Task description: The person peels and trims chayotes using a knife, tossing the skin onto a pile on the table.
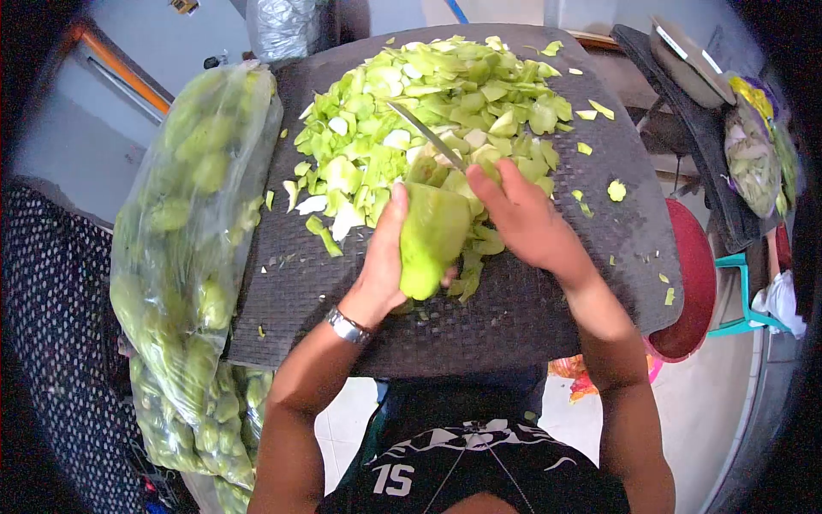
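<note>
My left hand (383,257) is wrapped round a pale green chayote (435,231), held above the near half of the table, its narrower end toward me. In my right hand (527,218) is a knife; its handle is hidden in my fingers. The knife blade (428,134) points up and to the left, just beyond the chayote's far end. Whether the blade touches the chayote, I cannot tell. Behind both hands spreads a large heap of green and whitish peelings (445,86).
A dark woven-pattern table (317,317) lies under the work, dotted with stray peel bits. Along its left edge leans a long clear plastic bag of chayotes (201,188), with another bag (188,428) below. A red tub (689,283) and turquoise stool (732,295) stand at right.
</note>
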